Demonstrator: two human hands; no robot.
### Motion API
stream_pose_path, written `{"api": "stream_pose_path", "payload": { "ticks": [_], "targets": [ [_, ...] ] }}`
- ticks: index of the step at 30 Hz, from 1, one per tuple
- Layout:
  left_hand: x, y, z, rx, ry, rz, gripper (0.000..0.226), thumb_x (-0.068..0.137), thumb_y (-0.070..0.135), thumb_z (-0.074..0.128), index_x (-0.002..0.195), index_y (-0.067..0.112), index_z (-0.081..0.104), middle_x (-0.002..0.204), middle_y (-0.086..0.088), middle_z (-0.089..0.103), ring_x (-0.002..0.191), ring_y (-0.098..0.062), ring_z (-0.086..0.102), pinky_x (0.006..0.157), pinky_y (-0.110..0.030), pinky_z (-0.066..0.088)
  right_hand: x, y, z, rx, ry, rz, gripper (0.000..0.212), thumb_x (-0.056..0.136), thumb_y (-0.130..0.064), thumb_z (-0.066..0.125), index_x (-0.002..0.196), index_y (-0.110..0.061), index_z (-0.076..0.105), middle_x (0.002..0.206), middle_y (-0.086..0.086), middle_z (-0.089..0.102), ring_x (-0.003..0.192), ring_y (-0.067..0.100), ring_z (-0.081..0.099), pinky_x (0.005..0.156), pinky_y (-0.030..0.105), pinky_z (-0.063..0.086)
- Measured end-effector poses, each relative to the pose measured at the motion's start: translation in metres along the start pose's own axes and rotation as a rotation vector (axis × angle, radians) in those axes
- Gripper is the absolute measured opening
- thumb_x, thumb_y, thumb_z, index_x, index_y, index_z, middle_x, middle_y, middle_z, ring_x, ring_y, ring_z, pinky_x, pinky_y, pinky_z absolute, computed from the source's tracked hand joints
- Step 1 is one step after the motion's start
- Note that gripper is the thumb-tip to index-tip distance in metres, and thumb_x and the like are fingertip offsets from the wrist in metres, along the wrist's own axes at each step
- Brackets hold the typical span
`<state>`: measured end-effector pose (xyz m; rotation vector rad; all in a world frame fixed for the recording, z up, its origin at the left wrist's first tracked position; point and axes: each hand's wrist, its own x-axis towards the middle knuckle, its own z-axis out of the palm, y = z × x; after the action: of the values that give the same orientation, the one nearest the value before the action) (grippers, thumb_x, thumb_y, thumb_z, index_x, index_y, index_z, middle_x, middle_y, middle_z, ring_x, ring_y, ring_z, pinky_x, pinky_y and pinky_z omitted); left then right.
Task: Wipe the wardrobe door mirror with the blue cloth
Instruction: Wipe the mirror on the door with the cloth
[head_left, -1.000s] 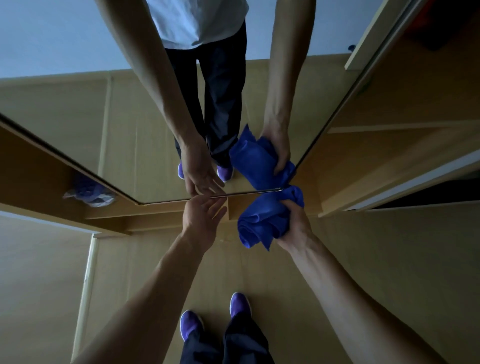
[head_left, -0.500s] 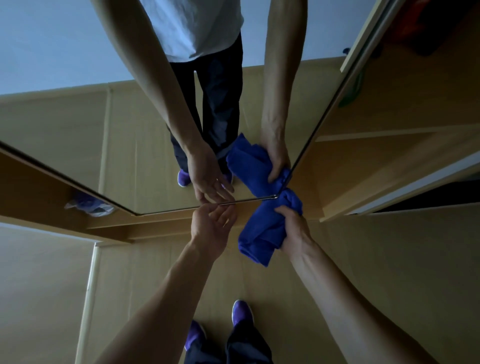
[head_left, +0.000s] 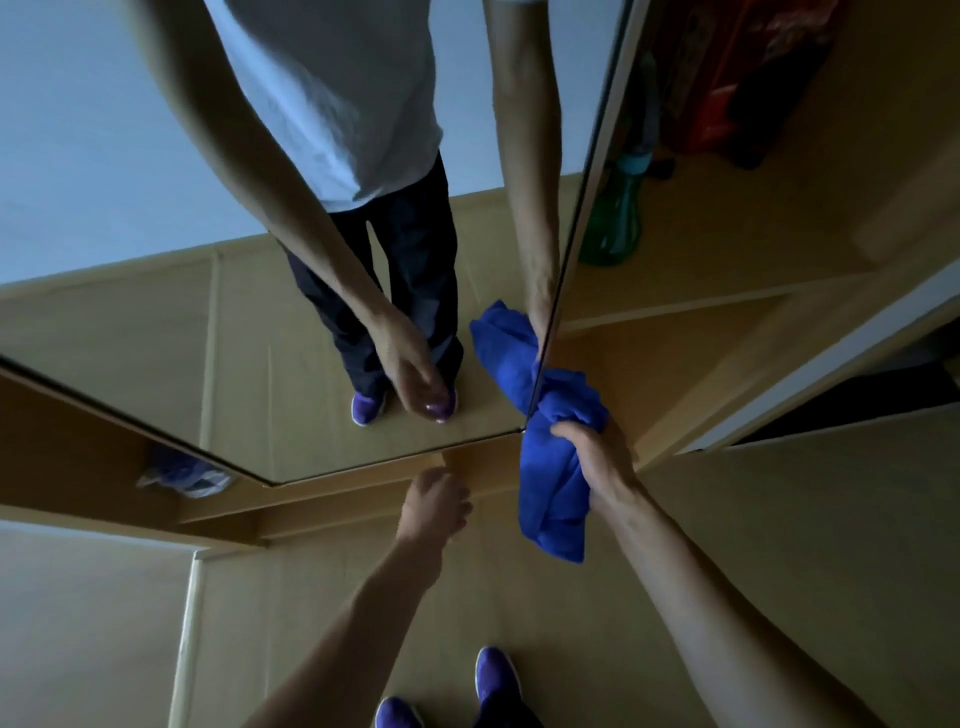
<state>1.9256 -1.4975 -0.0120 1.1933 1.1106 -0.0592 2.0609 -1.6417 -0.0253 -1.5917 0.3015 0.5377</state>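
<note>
The wardrobe door mirror (head_left: 156, 322) fills the upper left of the head view and reflects my arms, legs and shoes. My right hand (head_left: 602, 462) grips a bunched blue cloth (head_left: 550, 488) at the mirror's lower right corner, where the cloth's top touches the door edge. Most of the cloth hangs down below my fist. My left hand (head_left: 434, 499) hovers a little below the mirror's bottom edge with loosely curled fingers, holding nothing and apart from the glass.
To the right of the door, the open wardrobe shows wooden shelves (head_left: 727, 291), a green bottle (head_left: 615, 218) and red items (head_left: 727, 78). A small bluish bundle (head_left: 182, 475) lies on a low shelf at left. My purple shoes (head_left: 493, 680) stand on the wooden floor.
My left hand has drawn back from the mirror's bottom edge. My right hand has carried the cloth rightward to the mirror's lower right corner. The camera has tilted up.
</note>
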Motion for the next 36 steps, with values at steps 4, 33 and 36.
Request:
{"api": "stream_pose_path", "payload": {
  "ticks": [4,33,36],
  "targets": [
    [-0.042,0.024,0.009,0.579,-0.182,0.479,0.027,0.083,0.029,0.048,0.102,0.028,0.067,0.082,0.000,0.068,0.070,-0.011,0.056,0.069,-0.035,0.051,-0.012,-0.009,-0.005,-0.007,-0.081,-0.028,0.021,0.086,-0.007,0.068,0.093,-0.028,0.069,0.078,-0.016,0.072,0.075,-0.004,0.067,0.058,0.010,0.048],
    [-0.135,0.166,0.055,2.199,0.396,1.595,0.040,0.089,0.024,0.045,0.120,0.018,0.069,0.133,-0.001,0.061,0.136,-0.023,0.048,0.106,-0.040,0.041,-0.028,-0.014,-0.010,-0.003,-0.133,0.032,0.025,0.083,-0.019,0.070,0.108,-0.025,0.066,0.101,-0.005,0.071,0.099,0.014,0.065,0.081,0.030,0.048],
    [-0.136,0.167,0.053,2.209,0.369,1.631,0.042,0.084,0.028,0.041,0.110,0.026,0.074,0.121,0.008,0.067,0.131,-0.018,0.054,0.102,-0.038,0.045,-0.037,-0.031,-0.012,0.069,-0.119,-0.011,0.018,0.083,-0.017,0.068,0.099,-0.026,0.068,0.078,-0.011,0.076,0.080,0.009,0.072,0.063,0.022,0.051]
  ]
}}
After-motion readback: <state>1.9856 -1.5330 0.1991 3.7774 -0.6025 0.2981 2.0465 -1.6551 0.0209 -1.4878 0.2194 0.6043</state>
